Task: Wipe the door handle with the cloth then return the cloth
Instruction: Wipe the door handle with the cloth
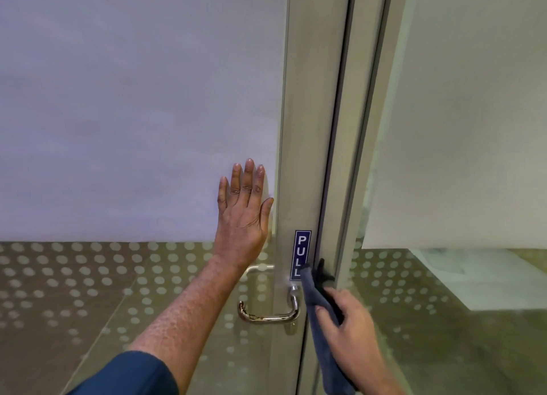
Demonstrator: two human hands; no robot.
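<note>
left hand (241,217): flat on frosted glass (133,113), centre frame, grip released
right hand (352,326): lower right, grip grasping cloth (321,335)
door handle (269,313): just left of cloth

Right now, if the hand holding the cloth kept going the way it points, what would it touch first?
The right hand points up and left, with the blue cloth leading. The cloth would probably meet the door frame by the PULL sticker, just above the handle's mount; depth is hard to judge.

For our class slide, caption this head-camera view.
Left hand flat on frosted glass door; right hand brings blue cloth to lever handle.
</note>
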